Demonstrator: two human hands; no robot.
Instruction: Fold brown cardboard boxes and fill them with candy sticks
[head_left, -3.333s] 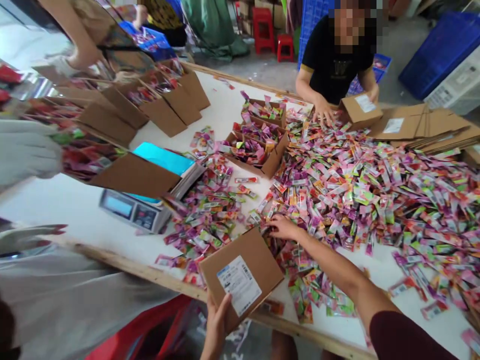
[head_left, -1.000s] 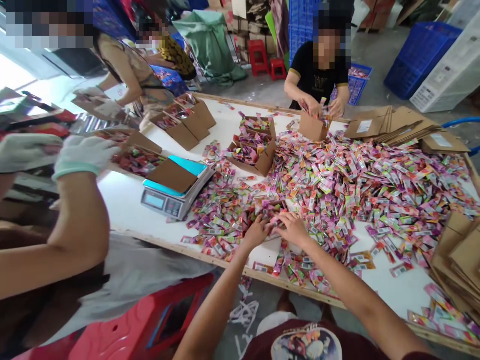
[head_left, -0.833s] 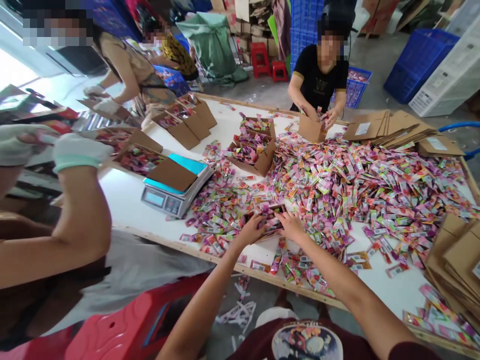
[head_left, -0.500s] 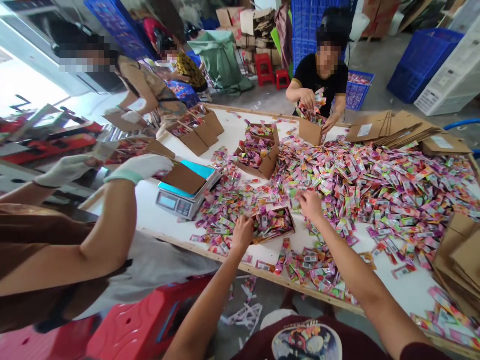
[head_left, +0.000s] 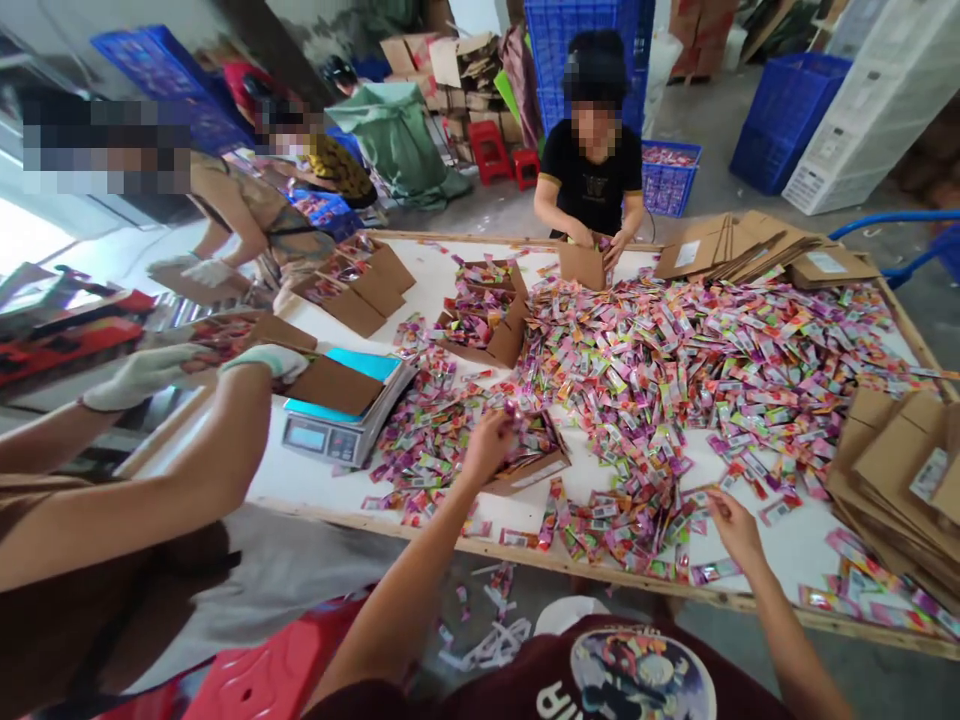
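Observation:
My left hand [head_left: 487,448] is closed over the left end of an open cardboard box [head_left: 531,474], pinching a small purple packet [head_left: 513,410]. The box stands on the white table, filled with small colourful packets, and its shipping label is on the near side. To the right, my right hand [head_left: 735,525] is above the table near its front edge, thumb and fingers pinched together at the end of a small packet [head_left: 697,496]. Close by lies a loose cluster of packets [head_left: 622,515], joined to the large heap of packets [head_left: 675,350] behind it.
A digital scale [head_left: 330,435] with a box flap over it stands at left, beside a co-worker's gloved hand [head_left: 142,375]. Filled boxes [head_left: 487,325] sit at the table's middle. Flattened cartons [head_left: 900,460] lie at right. Across the table a person [head_left: 592,180] handles another box [head_left: 582,264].
Both hands, earlier together at the box, have parted. My right hand has moved right and toward the table's front edge; my left hand has lifted slightly. The box, first closed-side up, now stands filled.

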